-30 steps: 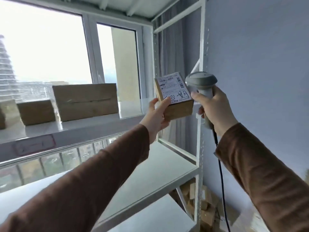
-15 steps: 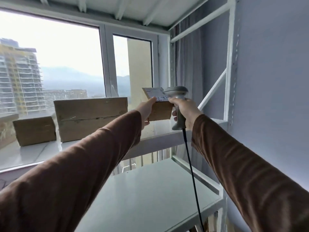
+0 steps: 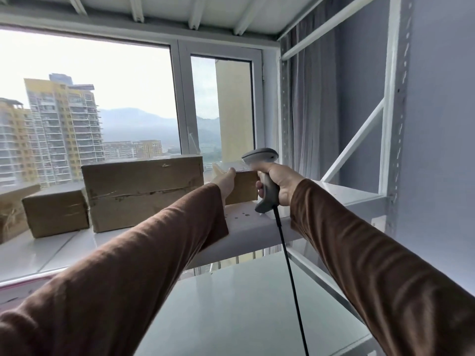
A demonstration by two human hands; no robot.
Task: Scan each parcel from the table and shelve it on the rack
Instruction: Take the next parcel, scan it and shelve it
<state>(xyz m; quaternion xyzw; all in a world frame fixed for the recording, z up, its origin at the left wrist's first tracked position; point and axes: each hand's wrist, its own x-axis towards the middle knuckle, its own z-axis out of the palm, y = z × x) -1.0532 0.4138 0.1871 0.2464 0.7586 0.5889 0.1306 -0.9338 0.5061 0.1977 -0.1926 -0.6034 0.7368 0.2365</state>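
Observation:
A small cardboard parcel (image 3: pixel 244 186) with a white label on top sits on the white rack's upper shelf (image 3: pixel 246 222), just right of a large box. My left hand (image 3: pixel 226 179) holds the parcel at its left side, thumb over the top edge. My right hand (image 3: pixel 279 182) grips the handle of a grey barcode scanner (image 3: pixel 262 160) right beside the parcel, with its black cable (image 3: pixel 288 263) hanging down.
On the same shelf stand a large cardboard box (image 3: pixel 144 191), a smaller box (image 3: pixel 55 213) and part of another box (image 3: pixel 12 214) at the left edge. A lower shelf (image 3: pixel 244 304) lies below. The rack's white upright and brace (image 3: pixel 359 140) stand at the right, by the wall.
My left hand carried the parcel away from me and lowered it onto the upper shelf beside the large box. My right hand followed with the scanner. The view rose and moved closer.

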